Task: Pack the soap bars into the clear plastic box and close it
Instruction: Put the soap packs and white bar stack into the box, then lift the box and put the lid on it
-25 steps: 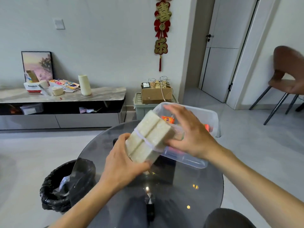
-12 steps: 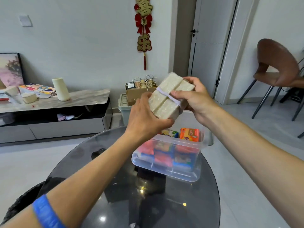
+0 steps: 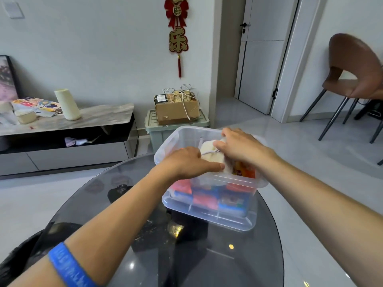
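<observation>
The banded bundle of pale soap bars (image 3: 211, 153) has come down from chest height into the clear plastic box (image 3: 209, 204) on the glass table (image 3: 145, 255). In the head view, left hand (image 3: 186, 162) and right hand (image 3: 240, 148) both clasp it above the wrapped soaps (image 3: 207, 198). Packing is under way; next comes letting go, then fetching the lid, which is out of view.

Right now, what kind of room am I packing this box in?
Most likely a home living room: a low media console along the wall, a red festive hanging, and a round glass table with a dining chair nearby.

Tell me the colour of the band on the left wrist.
Blue, with faint paler markings; the wristband shows clearly at the lower left of the head view.
</observation>
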{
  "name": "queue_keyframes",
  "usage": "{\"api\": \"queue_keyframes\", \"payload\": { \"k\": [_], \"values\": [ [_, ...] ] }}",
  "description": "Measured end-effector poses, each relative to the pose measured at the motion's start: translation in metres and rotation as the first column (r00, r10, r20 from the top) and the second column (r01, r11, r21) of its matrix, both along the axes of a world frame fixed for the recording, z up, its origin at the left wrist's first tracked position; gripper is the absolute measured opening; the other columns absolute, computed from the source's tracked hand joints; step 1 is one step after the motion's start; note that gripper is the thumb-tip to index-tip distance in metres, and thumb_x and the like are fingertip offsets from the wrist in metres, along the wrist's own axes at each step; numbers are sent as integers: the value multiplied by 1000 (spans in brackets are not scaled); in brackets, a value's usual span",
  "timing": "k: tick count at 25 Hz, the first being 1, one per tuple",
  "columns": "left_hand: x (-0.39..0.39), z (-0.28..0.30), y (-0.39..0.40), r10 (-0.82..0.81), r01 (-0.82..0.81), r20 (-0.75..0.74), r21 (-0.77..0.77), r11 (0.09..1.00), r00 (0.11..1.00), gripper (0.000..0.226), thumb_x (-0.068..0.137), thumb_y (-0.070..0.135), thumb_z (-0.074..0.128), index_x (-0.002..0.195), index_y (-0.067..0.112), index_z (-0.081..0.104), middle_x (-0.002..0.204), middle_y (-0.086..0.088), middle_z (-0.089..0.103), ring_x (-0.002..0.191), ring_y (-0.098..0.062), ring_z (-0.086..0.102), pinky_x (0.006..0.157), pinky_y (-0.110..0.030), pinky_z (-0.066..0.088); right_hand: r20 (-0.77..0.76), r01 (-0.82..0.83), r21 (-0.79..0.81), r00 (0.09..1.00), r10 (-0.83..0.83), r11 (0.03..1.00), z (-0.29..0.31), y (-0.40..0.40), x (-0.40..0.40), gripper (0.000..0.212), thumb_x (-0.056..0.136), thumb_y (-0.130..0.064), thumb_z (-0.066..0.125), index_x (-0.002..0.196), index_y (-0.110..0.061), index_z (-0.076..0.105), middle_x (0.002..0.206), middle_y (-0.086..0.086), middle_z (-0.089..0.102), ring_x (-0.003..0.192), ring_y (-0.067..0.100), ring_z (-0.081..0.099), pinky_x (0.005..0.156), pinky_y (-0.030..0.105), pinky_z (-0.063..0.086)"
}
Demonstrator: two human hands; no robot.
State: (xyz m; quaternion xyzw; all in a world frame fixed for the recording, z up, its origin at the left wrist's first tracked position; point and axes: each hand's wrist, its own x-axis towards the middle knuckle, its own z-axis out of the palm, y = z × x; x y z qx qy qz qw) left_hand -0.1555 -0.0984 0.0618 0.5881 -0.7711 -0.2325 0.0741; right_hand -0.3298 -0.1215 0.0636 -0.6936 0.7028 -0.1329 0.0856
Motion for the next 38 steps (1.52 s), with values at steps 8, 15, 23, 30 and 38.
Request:
{"api": "queue_keyframes", "payload": {
  "k": [8, 15, 23, 30, 38],
  "values": [
    [-6, -7, 3, 110, -126, -82, -234, 964, 991, 32, 73, 42, 67, 103, 31, 65, 108, 2, 64, 96, -22, 58, 74, -30, 38, 114, -115, 166, 989, 97, 979, -11, 3, -11, 29, 90, -47, 55, 115, -31, 53, 114, 2, 60, 96, 23, 57, 87, 41, 49],
    [3, -12, -10, 14, -10, 16, -209, 978, 1000, 36, 78, 49, 58, 112, 41, 66, 117, 2, 65, 101, -23, 58, 76, -33, 39, -55, -112, 215, 990, 126, 970, -8, 15, -9, 34, 91, -56, 45, 115, -31, 46, 118, 4, 60, 97, 25, 56, 87, 45, 47],
    [50, -33, 0, -43, -50, -126, -650, 759, 991, 40, 89, 32, 56, 127, 22, 65, 135, -11, 59, 125, -31, 50, 100, -47, 41, -28, 33, -355, 999, -46, 934, -17, 59, -22, 22, 87, -29, 59, 107, -27, 68, 118, 0, 69, 104, 27, 59, 84, 36, 45],
    [62, -38, 12, 519, -205, -774, 477, 855, 363, 24, 83, 32, 55, 106, 31, 62, 115, -9, 64, 102, -34, 61, 79, -57, 55, 615, 542, -84, 688, -385, 836, -39, 79, -36, 47, 76, -25, 67, 115, -33, 43, 113, 2, 47, 88, 27, 60, 55, 31, 51],
    [74, -83, 60, 286, -106, -957, 281, 954, 37, 41, 89, 18, 53, 118, 47, 58, 113, -5, 71, 101, -30, 69, 76, -55, 58, 754, 515, -401, 656, -47, 758, -59, 122, -10, 43, 77, -12, 67, 103, -36, 41, 94, -20, 58, 81, -20, 54, 57, 17, 39]
  ]
}}
